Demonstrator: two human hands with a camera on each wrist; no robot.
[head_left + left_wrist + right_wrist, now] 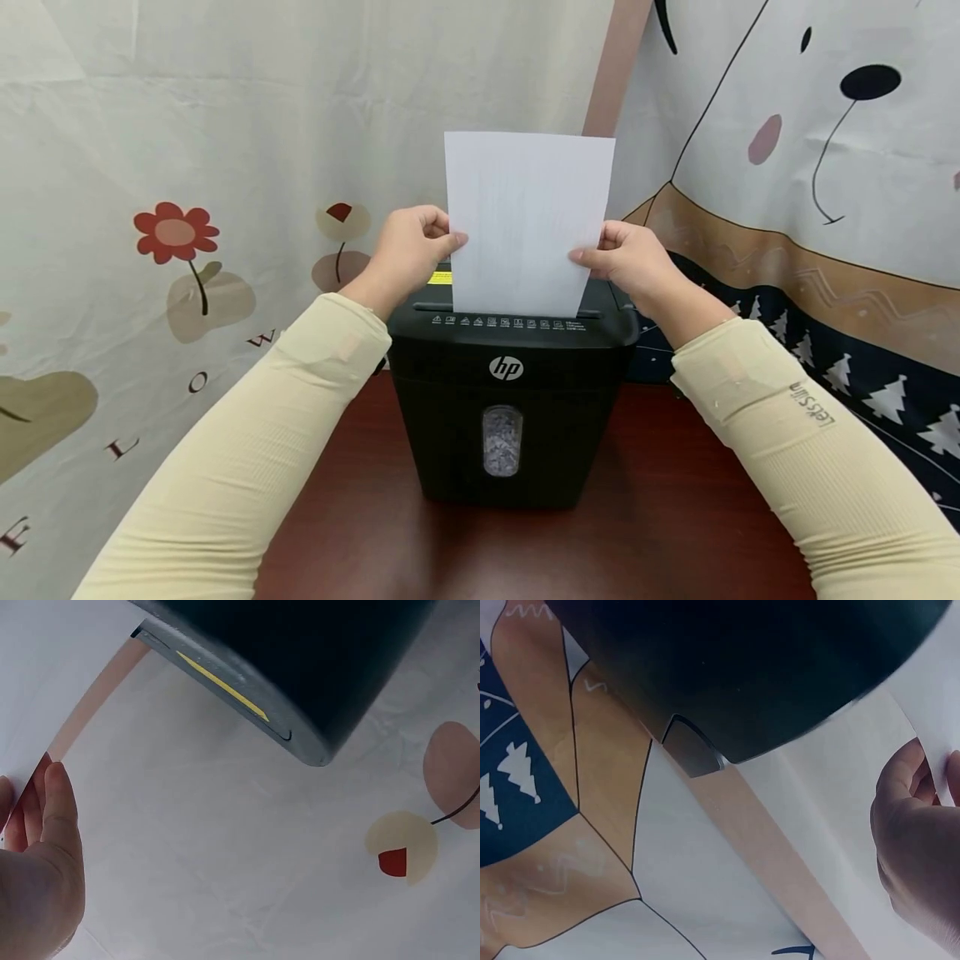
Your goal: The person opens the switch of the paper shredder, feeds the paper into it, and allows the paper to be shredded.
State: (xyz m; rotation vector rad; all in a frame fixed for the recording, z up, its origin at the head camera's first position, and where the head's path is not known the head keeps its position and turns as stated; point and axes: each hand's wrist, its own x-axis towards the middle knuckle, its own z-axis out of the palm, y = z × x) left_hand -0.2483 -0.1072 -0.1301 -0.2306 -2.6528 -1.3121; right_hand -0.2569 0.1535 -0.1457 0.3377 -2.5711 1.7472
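A white sheet of paper (525,208) stands upright over a black HP paper shredder (450,400), its lower edge at the feed slot (435,307). My left hand (412,250) pinches the sheet's left edge between thumb and fingers. On the opposite edge, my right hand (633,258) pinches the paper the same way, a little above the shredder top. The left wrist view shows the left hand (45,847) at the paper's edge, beside the shredder's corner (300,742). In the right wrist view, the right hand (915,832) holds the sheet (934,682).
The shredder stands on a dark red-brown table (337,517). Shredded paper shows through its front window (502,442). A yellow label (441,277) lies on its top. Behind hangs a light curtain (262,108) with flower prints; a bear-print cloth (750,250) hangs on the right.
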